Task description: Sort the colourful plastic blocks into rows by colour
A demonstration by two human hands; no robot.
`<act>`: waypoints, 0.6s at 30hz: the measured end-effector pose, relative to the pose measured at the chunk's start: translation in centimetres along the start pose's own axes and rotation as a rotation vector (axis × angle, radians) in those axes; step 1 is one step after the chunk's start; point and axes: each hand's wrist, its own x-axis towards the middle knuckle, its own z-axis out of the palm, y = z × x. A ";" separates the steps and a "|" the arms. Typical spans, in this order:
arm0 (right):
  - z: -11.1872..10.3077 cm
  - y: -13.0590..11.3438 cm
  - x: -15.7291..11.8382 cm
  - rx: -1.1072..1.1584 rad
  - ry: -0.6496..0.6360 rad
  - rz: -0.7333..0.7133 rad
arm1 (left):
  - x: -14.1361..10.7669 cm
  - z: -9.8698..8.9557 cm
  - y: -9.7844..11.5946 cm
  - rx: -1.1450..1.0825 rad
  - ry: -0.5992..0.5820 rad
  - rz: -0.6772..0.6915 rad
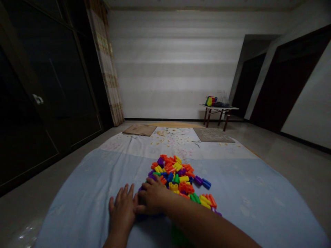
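A heap of colourful plastic building blocks, shaped like short joined tubes in red-orange, yellow, green, blue and purple, lies on the light blue cloth. My left hand rests on the cloth left of the heap, fingers apart, with nothing in it. Crossing from the right, my right hand lies over the heap's left edge, its fingers spread and bent down among the blocks. Dark blue or purple pieces show beneath its palm, and my forearm hides the heap's near side. Something green and blurred shows under that forearm.
Two flat mats, a brown one and a greyish one, lie at the cloth's far end. By the back wall, a small table bears a multicoloured bag and a clear plastic bag. Dark glass doors stand at left.
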 end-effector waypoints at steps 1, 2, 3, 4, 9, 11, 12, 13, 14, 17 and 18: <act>-0.2 0.5 -0.5 -0.022 -0.017 -0.002 | 0.0 -0.2 0.2 -0.005 -0.004 -0.002; -0.5 1.1 -1.1 -0.044 -0.025 0.000 | 0.0 -0.3 0.3 -0.011 -0.007 -0.003; -0.8 1.6 -1.7 -0.065 -0.028 0.006 | 0.1 -0.4 0.3 -0.017 -0.011 -0.003; -1.1 2.1 -2.2 -0.086 -0.028 0.019 | 0.1 -0.4 0.3 -0.023 -0.015 -0.003; -3.7 4.1 -3.7 -0.142 -0.166 0.096 | 0.1 -0.7 0.4 -0.041 -0.042 -0.029; -4.9 4.9 -3.0 -0.128 -0.262 0.127 | 0.0 -1.1 0.5 -0.034 -0.068 -0.043; -5.4 5.3 -2.3 -0.121 -0.265 0.151 | 0.0 -1.2 0.6 -0.031 -0.080 -0.048; -5.7 5.7 -1.5 -0.114 -0.231 0.178 | -0.1 -1.3 0.6 -0.031 -0.086 -0.048; -5.8 6.1 -0.4 -0.106 -0.162 0.205 | -0.1 -1.4 0.6 -0.032 -0.085 -0.046; -4.7 7.4 3.3 -0.078 0.051 0.266 | -0.2 -1.1 0.5 -0.034 -0.051 -0.034; -4.0 7.9 4.5 -0.070 0.073 0.280 | -0.2 -0.9 0.5 -0.033 -0.039 -0.033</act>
